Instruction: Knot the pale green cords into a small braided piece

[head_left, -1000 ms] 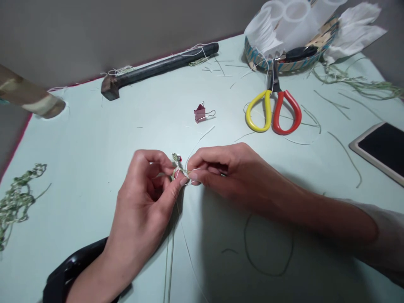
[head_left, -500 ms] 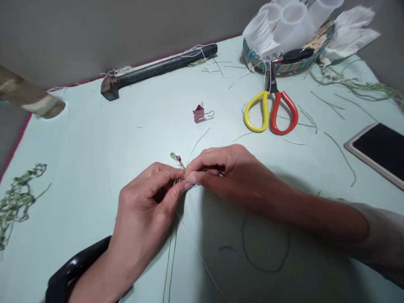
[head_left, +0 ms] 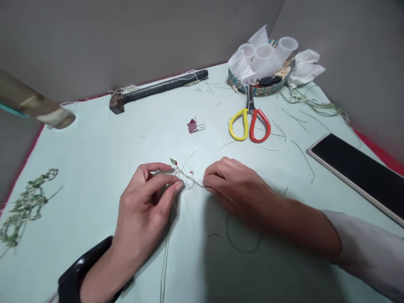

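Note:
Near the middle of the table, my left hand (head_left: 151,195) pinches thin white cords between thumb and fingers, beside a small knotted green and white piece (head_left: 173,161) with a red bit on it. A thin green cord (head_left: 196,183) runs from that piece to my right hand (head_left: 235,185), whose closed fingers grip its end. The two hands are apart, and a loop of white cord shows between them. Long green cords (head_left: 164,256) hang down below my left hand toward the near edge.
Scissors (head_left: 250,125) and a pink binder clip (head_left: 193,126) lie beyond my hands. Further back are a hammer (head_left: 160,87) and a basket (head_left: 261,89) of white cups. A phone (head_left: 360,174) lies right, a knotted green bundle (head_left: 28,202) left. Cord scraps are scattered about.
My right hand has moved away to the right from my left hand, drawing the green cord out between them. The camera view has shifted, so the basket, scissors and phone appear further left and lower.

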### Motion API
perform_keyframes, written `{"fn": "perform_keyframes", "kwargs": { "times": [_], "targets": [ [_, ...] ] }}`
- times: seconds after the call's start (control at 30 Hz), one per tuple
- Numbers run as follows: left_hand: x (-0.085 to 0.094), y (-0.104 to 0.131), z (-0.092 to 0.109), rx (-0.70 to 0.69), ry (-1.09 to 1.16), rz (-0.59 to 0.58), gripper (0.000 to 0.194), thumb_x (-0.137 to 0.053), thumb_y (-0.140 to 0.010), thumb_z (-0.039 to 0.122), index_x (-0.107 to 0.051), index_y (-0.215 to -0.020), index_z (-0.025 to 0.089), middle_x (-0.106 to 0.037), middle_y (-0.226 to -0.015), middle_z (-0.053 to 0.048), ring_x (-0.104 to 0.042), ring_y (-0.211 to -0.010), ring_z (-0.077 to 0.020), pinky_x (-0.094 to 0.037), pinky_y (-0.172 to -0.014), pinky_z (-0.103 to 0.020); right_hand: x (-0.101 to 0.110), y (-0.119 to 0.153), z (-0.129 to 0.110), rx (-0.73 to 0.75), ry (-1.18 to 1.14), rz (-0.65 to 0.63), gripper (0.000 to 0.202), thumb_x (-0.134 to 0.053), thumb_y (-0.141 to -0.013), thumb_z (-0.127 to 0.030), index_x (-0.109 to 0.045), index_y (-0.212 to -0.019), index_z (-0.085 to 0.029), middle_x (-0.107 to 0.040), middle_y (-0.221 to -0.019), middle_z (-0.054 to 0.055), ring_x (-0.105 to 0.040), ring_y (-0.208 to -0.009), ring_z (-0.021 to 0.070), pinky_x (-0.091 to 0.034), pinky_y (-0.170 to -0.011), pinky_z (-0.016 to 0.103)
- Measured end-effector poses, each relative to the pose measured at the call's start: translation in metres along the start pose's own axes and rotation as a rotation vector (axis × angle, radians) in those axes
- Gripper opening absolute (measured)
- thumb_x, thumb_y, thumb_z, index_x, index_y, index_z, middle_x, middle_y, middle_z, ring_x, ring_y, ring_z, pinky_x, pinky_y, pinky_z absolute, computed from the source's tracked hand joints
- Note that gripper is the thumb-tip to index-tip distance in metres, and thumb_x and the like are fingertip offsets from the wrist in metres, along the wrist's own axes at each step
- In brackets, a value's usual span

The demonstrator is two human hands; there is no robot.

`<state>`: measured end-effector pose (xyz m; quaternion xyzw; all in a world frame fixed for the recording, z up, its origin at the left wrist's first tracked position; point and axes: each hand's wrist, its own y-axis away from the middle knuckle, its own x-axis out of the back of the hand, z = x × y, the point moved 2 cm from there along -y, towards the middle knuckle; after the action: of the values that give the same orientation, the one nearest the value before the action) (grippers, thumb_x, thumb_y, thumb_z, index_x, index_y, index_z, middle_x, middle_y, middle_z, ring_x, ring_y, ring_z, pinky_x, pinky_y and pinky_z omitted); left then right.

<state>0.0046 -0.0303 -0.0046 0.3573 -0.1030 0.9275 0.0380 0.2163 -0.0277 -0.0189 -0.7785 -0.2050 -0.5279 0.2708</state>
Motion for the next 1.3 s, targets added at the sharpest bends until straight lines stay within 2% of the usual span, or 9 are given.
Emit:
{"fn": "perform_keyframes", "kwargs": {
  "times": [0.17, 0.33, 0.53, 0.6, 0.73, 0.93, 1.1, 1.2, 1.3],
  "targets": [
    [0.016, 0.027, 0.011, -0.131, -0.108, 0.046, 0.008, -0.068, -0.093, 0.024, -0.074, -0.091, 0.029, -0.071, -0.109, -0.004, -0.062, -0.107, -0.0264, -0.048, -0.087, -0.042, -0.005, 0.001, -0.009, 0.064, 0.134, 0.041, 0.026, -0.046, -0.091, 0.003, -0.063, -0.084, -0.015, -0.064, -0.087, 0.008, -0.040, -0.076, 0.0199, -0.028, -0.069, 0.035],
    [0.030, 0.069, 0.025, -0.268, -0.170, 0.016, 0.025, -0.061, -0.094, 0.009, -0.069, -0.105, 0.030, -0.074, -0.109, -0.003, -0.063, -0.111, -0.0250, -0.048, -0.094, -0.040, -0.006, 0.004, -0.010, 0.068, 0.188, 0.068, 0.034, -0.038, -0.086, 0.010, -0.060, -0.089, -0.016, -0.060, -0.084, 0.007, -0.040, -0.074, 0.0201, -0.025, -0.072, 0.036],
    [0.041, 0.106, 0.027, -0.131, -0.203, 0.021, 0.010, -0.058, -0.099, 0.026, -0.067, -0.096, 0.029, -0.067, -0.074, 0.001, -0.055, -0.053, -0.0142, -0.045, -0.053, -0.027, -0.006, 0.009, -0.008, 0.036, 0.168, 0.010, 0.028, -0.042, -0.089, 0.005, -0.056, -0.091, -0.019, -0.059, -0.080, 0.004, -0.042, -0.069, 0.0189, -0.026, -0.071, 0.035],
    [0.046, 0.110, 0.021, -0.121, -0.311, 0.056, 0.010, -0.058, -0.099, 0.032, -0.067, -0.097, 0.029, -0.070, -0.074, 0.002, -0.053, -0.047, -0.0124, -0.045, -0.051, -0.026, -0.003, 0.008, -0.008, 0.023, 0.151, -0.023, 0.026, -0.042, -0.090, 0.003, -0.056, -0.090, -0.019, -0.060, -0.079, 0.004, -0.043, -0.068, 0.0187, -0.026, -0.069, 0.034],
    [0.057, 0.104, 0.004, -0.059, -0.459, 0.146, 0.012, -0.058, -0.100, 0.035, -0.067, -0.096, 0.029, -0.071, -0.070, 0.005, -0.058, -0.050, -0.0108, -0.045, -0.054, -0.023, 0.002, 0.006, -0.009, -0.005, 0.120, -0.085, 0.027, -0.042, -0.087, 0.004, -0.057, -0.092, -0.018, -0.063, -0.078, 0.003, -0.043, -0.065, 0.0172, -0.026, -0.067, 0.033],
    [0.068, 0.070, -0.028, -0.033, -0.571, 0.248, 0.021, -0.051, -0.099, 0.039, -0.065, -0.086, 0.030, -0.053, -0.053, 0.011, -0.046, -0.045, -0.0084, -0.038, -0.050, -0.023, 0.009, 0.008, -0.011, -0.054, 0.101, -0.145, 0.030, -0.043, -0.087, 0.004, -0.061, -0.100, -0.016, -0.064, -0.078, 0.002, -0.040, -0.057, 0.0148, -0.024, -0.057, 0.033],
    [0.091, 0.040, -0.057, 0.051, -0.641, 0.347, 0.026, -0.051, -0.100, 0.034, -0.063, -0.078, 0.027, -0.041, -0.047, 0.010, -0.042, -0.045, -0.0092, -0.034, -0.049, -0.023, 0.015, 0.011, -0.008, -0.107, 0.093, -0.191, 0.017, -0.058, -0.103, -0.028, -0.064, -0.112, -0.015, -0.067, -0.091, 0.001, -0.061, -0.072, 0.0128, -0.053, -0.068, 0.029],
    [0.102, 0.029, -0.063, 0.154, -0.683, 0.302, 0.025, -0.058, -0.101, 0.038, -0.066, -0.085, 0.021, -0.056, -0.062, 0.008, -0.054, -0.055, -0.0109, -0.046, -0.057, -0.025, 0.015, 0.010, -0.006, -0.129, 0.072, -0.223, 0.030, -0.064, -0.101, -0.039, -0.065, -0.120, -0.016, -0.070, -0.109, 0.005, -0.069, -0.090, 0.0172, -0.061, -0.080, 0.037],
    [0.103, 0.019, -0.057, 0.277, -0.708, 0.207, 0.028, -0.067, -0.099, 0.041, -0.069, -0.111, 0.015, -0.072, -0.105, -0.005, -0.070, -0.087, -0.0201, -0.062, -0.077, -0.039, 0.014, 0.007, -0.004, -0.145, 0.049, -0.260, 0.034, -0.065, -0.100, -0.039, -0.064, -0.126, -0.017, -0.069, -0.120, 0.008, -0.070, -0.101, 0.0206, -0.061, -0.086, 0.041]
  ]
}}
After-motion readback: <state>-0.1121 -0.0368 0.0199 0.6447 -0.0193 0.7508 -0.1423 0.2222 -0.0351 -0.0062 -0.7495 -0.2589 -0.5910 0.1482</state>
